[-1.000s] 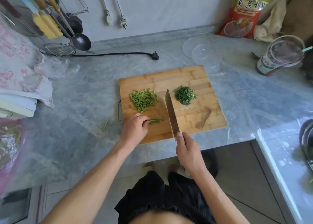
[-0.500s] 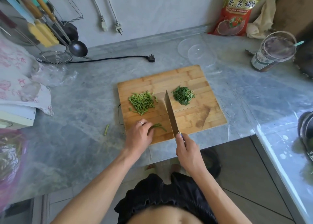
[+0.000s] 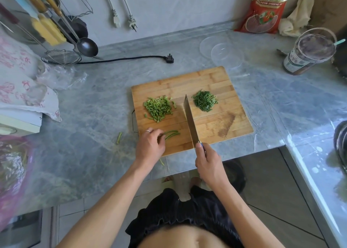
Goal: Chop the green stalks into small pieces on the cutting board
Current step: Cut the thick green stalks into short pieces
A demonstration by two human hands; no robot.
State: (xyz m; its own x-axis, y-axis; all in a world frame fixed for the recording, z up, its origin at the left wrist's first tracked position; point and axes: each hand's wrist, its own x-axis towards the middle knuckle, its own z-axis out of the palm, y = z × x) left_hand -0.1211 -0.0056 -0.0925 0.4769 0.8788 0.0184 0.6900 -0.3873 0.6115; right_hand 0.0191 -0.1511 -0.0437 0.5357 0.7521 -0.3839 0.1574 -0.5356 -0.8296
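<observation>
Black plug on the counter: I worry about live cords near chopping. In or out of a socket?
Out. The black plug lies loose on the counter.

Left hand (image 3: 150,146) covers the near ends of the green stalks (image 3: 171,134); grip not resolvable. Right hand (image 3: 207,163) hides the knife (image 3: 190,122) handle entirely. Red bag (image 3: 264,7) cut off by top edge. Pink basin (image 3: 13,172) cut by left edge, contents blurred. Dark vessel (image 3: 340,148) cropped at right edge. Jar (image 3: 308,54) label illegible.
</observation>
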